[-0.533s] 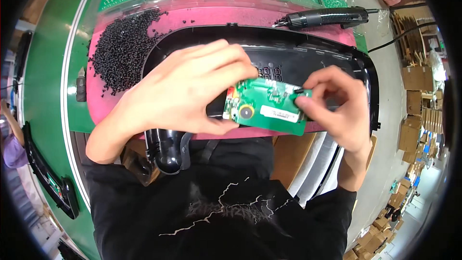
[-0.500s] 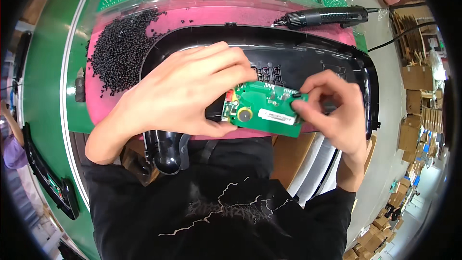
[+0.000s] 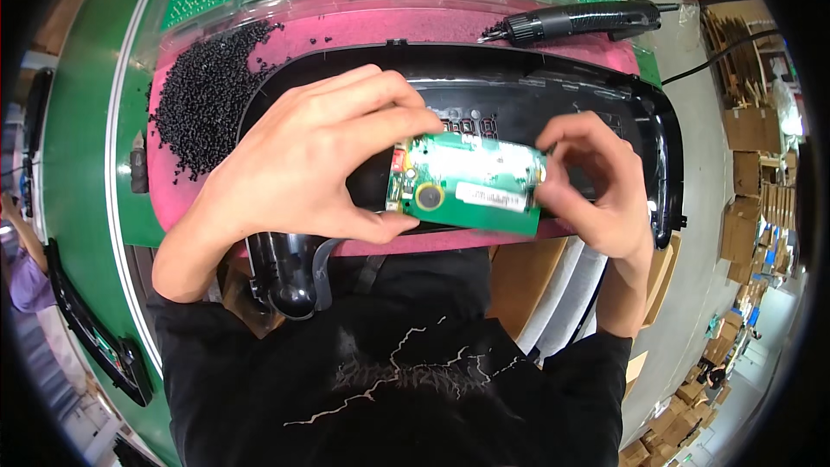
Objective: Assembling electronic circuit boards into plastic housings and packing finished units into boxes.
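Currently, the board is held above the black shell, its left end clasped between thumb and fingers in the grip of the left hand. At its right edge, the grip of the right hand is nearly closed; whether anything is pinched cannot be told. Small parts are heaped on the mat beside the shell.

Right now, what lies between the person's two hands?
The head view shows a green circuit board between the right hand and the left hand, which grips its left end.
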A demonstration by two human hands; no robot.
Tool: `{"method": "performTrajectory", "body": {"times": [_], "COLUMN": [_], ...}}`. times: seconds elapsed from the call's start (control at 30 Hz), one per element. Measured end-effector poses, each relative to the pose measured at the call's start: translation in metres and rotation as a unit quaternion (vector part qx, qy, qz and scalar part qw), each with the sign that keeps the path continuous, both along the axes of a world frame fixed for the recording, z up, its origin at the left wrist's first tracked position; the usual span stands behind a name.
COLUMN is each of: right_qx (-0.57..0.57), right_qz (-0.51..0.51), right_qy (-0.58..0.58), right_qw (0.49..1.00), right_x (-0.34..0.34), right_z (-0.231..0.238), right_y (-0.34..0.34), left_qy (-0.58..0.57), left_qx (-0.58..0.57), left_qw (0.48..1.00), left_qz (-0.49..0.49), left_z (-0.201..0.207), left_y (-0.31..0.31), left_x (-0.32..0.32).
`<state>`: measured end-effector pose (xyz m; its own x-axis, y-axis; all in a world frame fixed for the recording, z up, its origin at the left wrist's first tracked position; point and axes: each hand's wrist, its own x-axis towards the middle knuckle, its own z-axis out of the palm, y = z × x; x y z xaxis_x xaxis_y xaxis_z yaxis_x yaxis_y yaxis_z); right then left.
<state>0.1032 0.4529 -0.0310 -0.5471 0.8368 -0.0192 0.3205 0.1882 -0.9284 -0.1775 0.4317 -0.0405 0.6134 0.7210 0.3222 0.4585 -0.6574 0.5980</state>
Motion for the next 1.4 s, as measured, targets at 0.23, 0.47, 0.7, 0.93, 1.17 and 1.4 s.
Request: {"method": "performTrajectory", "body": {"times": [0.23, 0.47, 0.7, 0.93, 1.17, 1.4], "right_qx": [0.15, 0.209, 0.215, 0.218, 0.197, 0.191], "right_qz": [0.077, 0.036, 0.028, 0.041, 0.032, 0.034], "right_qy": [-0.032, -0.076, -0.084, -0.095, -0.11, -0.113], "right_qw": [0.985, 0.974, 0.972, 0.97, 0.974, 0.975], "right_x": [-0.001, -0.009, -0.011, -0.013, -0.019, -0.025], "right_z": [-0.02, -0.024, -0.024, -0.025, -0.024, -0.028], "right_y": [0.028, 0.025, 0.023, 0.023, 0.024, 0.025], "left_qy": [0.03, 0.093, 0.118, 0.129, 0.126, 0.126], "left_qx": [-0.052, -0.05, -0.054, -0.057, -0.059, -0.064], "left_qw": [0.995, 0.988, 0.985, 0.984, 0.985, 0.985], "left_qz": [0.075, 0.117, 0.114, 0.109, 0.106, 0.098], "left_z": [-0.003, -0.004, -0.004, -0.004, -0.008, -0.012], "left_y": [-0.002, 0.0, 0.001, 0.0, 0.002, 0.004], "left_x": [-0.001, -0.002, -0.001, -0.002, -0.006, -0.012]}}
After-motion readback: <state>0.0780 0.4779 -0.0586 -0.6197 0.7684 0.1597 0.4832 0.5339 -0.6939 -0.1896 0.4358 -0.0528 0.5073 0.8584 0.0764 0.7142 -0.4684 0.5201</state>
